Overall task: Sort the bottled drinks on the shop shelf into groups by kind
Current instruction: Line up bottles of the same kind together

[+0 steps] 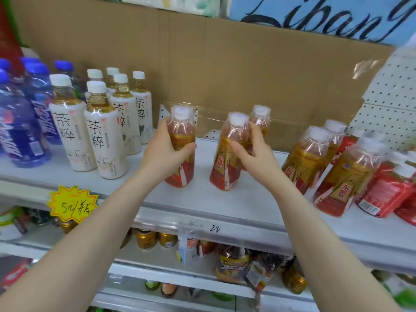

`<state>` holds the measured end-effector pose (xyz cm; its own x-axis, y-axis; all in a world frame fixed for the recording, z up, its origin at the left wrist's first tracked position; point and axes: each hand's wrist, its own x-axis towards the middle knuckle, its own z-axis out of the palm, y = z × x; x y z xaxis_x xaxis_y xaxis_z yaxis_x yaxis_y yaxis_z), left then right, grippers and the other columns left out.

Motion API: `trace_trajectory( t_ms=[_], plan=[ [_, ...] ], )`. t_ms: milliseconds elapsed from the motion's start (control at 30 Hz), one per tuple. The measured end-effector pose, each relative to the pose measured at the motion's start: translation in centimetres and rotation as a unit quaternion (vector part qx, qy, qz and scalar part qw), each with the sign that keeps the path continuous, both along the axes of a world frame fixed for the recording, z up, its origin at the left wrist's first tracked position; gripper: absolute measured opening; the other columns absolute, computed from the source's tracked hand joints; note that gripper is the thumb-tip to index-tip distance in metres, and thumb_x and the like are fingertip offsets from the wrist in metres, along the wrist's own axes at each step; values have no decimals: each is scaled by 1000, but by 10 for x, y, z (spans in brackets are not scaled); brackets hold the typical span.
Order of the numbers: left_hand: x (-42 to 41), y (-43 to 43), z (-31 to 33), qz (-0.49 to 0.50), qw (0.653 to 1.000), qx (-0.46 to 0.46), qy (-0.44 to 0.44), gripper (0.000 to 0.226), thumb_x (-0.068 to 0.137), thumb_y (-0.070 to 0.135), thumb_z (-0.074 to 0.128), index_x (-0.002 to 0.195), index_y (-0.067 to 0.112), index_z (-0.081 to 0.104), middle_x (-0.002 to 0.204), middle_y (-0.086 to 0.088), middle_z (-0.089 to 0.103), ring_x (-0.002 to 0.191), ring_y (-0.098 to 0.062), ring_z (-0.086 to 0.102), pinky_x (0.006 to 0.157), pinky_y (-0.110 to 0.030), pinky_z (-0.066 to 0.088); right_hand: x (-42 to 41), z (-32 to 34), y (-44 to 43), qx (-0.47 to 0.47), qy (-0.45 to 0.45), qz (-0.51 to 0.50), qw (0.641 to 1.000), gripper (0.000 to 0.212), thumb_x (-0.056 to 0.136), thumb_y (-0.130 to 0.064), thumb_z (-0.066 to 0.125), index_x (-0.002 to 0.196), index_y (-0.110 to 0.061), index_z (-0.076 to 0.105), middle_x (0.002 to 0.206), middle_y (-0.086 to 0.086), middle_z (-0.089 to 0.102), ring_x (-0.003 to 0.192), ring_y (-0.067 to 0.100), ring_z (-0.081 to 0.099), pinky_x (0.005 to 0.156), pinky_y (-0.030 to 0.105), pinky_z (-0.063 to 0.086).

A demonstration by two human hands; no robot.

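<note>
left fingers (188, 147) around one red-gold bottle (181, 154), right fingers (236, 147) around another (226, 163)

Left hand (167, 149), right hand (252, 149) each gripping red-gold bottle (181, 154).

the white-labelled tea bottles (103, 140) bore the black characters 茶粹; the red-and-gold bottles (342, 179) showed 东鹏 on a red patch; a yellow starburst tag (73, 204) on the shelf edge read 5元/瓶; "22" was handwritten on the shelf rail (215, 228); a blue sign (326, 16) above carried cursive "liban", cut off.
</note>
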<state>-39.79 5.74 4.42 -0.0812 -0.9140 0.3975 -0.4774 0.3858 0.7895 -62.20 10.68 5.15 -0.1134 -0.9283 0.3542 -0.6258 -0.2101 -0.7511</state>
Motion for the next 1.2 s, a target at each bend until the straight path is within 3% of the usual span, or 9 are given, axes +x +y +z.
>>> trace_trajectory(
  t_ms=[133, 233, 400, 500, 600, 700, 967, 1067, 1200],
  plan=[
    [13, 2, 3, -44, 999, 7, -18, 66, 89, 26, 68, 146, 24, 33, 124, 9, 55, 117, -16, 56, 99, -37, 45, 19, 2, -5, 14, -9, 47, 999, 71, 91, -51, 59, 151, -35, 25, 140, -13, 53, 125, 12, 54, 106, 47, 46],
    [18, 4, 3, -35, 999, -13, -33, 64, 89, 26, 70, 144, 22, 36, 128, 7, 56, 118, -15, 55, 98, -34, 44, 35, 0, -8, -29, 50, -30, 998, 85, 75, -72, 59, 145, -33, 32, 137, -9, 55, 122, 14, 56, 101, 44, 48],
    [26, 2, 0, -11, 999, -30, -39, 64, 87, 28, 72, 141, 22, 39, 130, 2, 58, 119, -18, 55, 101, -42, 47, 42, 2, -32, -83, 80, -48, 992, 68, 88, -41, 68, 146, -22, 37, 134, 1, 56, 119, 19, 55, 95, 33, 44],
    [28, 0, -3, -3, 998, -42, -42, 60, 87, 28, 71, 137, 24, 40, 128, 5, 57, 117, -15, 54, 95, -34, 45, 48, 4, -64, -72, 66, -20, 995, 67, 90, -35, 68, 147, -20, 37, 136, 2, 56, 121, 19, 55, 101, 37, 45],
    [32, -5, -8, 14, 997, -51, -51, 62, 85, 36, 71, 137, 27, 39, 130, 6, 56, 119, -15, 54, 97, -41, 48, 63, 7, -106, -56, 59, 1, 997, 67, 91, -31, 69, 148, -18, 36, 136, 5, 57, 121, 22, 56, 101, 40, 46],
    [35, -9, -10, 19, 997, -48, -56, 63, 83, 41, 70, 136, 28, 39, 130, 7, 55, 119, -15, 53, 96, -47, 49, 78, 10, -145, -34, 44, 31, 998, 63, 93, -31, 67, 147, -21, 37, 135, 4, 57, 121, 22, 56, 100, 41, 48],
    [36, -12, -13, 16, 996, -58, -61, 64, 84, 39, 71, 139, 28, 39, 133, 8, 52, 121, -12, 51, 98, -42, 48, 84, 14, -189, 4, 18, 64, 998, 57, 88, -42, 70, 137, -32, 41, 127, 0, 61, 114, 21, 58, 99, 47, 49],
    [36, -12, -13, 9, 997, -53, -60, 66, 85, 42, 70, 140, 29, 37, 135, 8, 51, 122, -12, 50, 99, -44, 48, 82, 15, -177, 11, 61, 46, 997, 64, 91, -45, 68, 144, -28, 37, 134, 1, 59, 122, 24, 57, 102, 46, 48],
    [37, -12, -14, 4, 997, -41, -57, 67, 85, 44, 69, 140, 30, 35, 137, 8, 49, 123, -13, 50, 98, -48, 49, 61, 19, -120, -166, 191, -81, 964, 62, 98, -30, 61, 153, -15, 34, 147, 10, 49, 135, 28, 43, 109, 42, 38]
  ],
)
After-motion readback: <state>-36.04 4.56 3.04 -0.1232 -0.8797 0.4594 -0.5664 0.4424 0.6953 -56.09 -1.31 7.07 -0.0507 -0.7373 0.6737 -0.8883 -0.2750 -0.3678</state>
